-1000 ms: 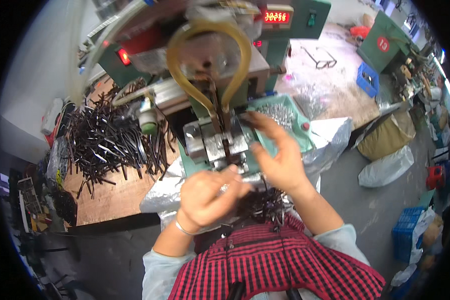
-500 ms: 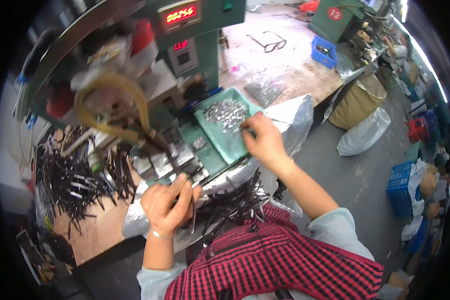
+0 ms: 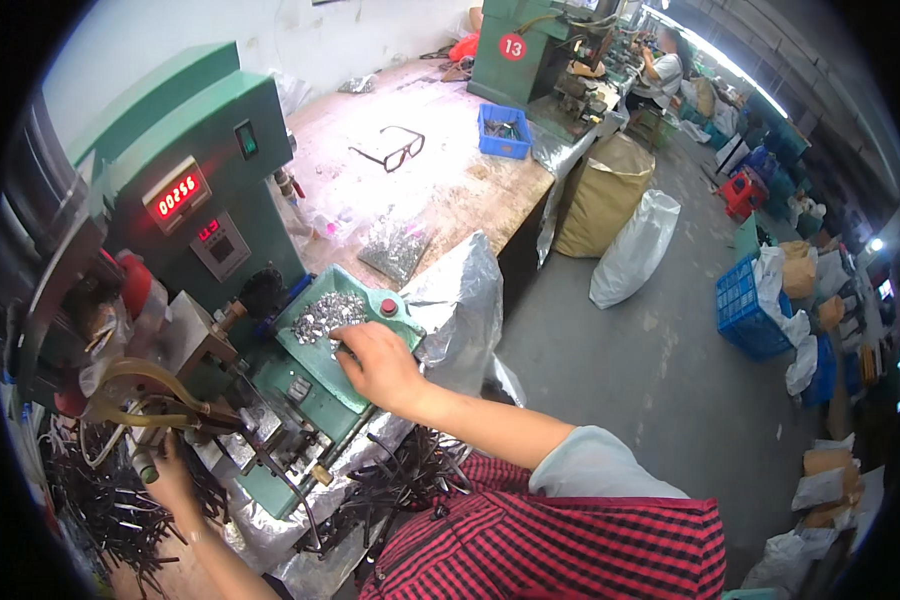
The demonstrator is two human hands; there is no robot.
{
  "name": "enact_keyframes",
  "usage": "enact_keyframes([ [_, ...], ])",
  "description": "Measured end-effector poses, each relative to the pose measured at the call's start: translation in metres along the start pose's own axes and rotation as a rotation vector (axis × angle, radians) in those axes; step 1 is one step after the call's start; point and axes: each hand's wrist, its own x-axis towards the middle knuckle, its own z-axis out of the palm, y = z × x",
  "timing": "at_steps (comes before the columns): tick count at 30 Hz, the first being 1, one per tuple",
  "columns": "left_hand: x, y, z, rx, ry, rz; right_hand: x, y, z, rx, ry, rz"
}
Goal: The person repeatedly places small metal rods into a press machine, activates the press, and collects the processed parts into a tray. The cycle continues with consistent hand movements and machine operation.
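Observation:
My right hand (image 3: 382,372) is over a green tray (image 3: 345,385). Its fingers are curled, their tips at the edge of a heap of small silvery metal pieces (image 3: 327,314); whatever lies between them is too small to make out. At the lower left, my left hand (image 3: 173,482) reaches beside the green-tipped cylinder (image 3: 148,468) of the bench machine, over a pile of dark slender strips (image 3: 100,515). The fingers of this hand are partly hidden, and I cannot see what they touch. Between my hands lies the machine's metal fixture (image 3: 270,430), under a yellowish hose (image 3: 135,372).
The green machine body (image 3: 195,130) with lit red displays stands at the left. Eyeglasses (image 3: 400,150), a blue bin (image 3: 505,130) and a bag of small parts (image 3: 395,248) are on the bench. More dark strips (image 3: 410,475) lie near my apron. Sacks (image 3: 605,195) stand on the floor.
The view has swung to the right. My left hand has left the front of the fixture and moved left to the strip pile. My right hand stays over the tray, nearer the metal pieces.

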Motion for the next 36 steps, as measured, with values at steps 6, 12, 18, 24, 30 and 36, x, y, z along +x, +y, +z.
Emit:
enact_keyframes([
  [6,0.041,-0.067,0.106,-0.097,0.069,0.212,-0.011,-0.001,-0.016,-0.023,0.017,0.049],
  [12,-0.011,-0.054,-0.001,-0.084,0.129,0.207,0.007,-0.018,-0.013,0.106,-0.026,-0.016],
  [18,0.014,-0.092,0.03,-0.118,0.294,0.128,0.013,-0.013,0.001,0.091,0.06,0.005],
  [24,-0.035,-0.14,0.003,-0.949,0.243,0.013,-0.021,0.008,-0.056,-0.011,0.062,0.03],
  [30,-0.054,-0.072,-0.013,-0.938,0.121,0.17,0.033,-0.078,-0.024,0.423,-0.084,-0.136],
  [36,-0.085,-0.031,0.007,-0.957,0.431,0.011,0.02,-0.113,0.036,0.612,-0.066,0.088],
])
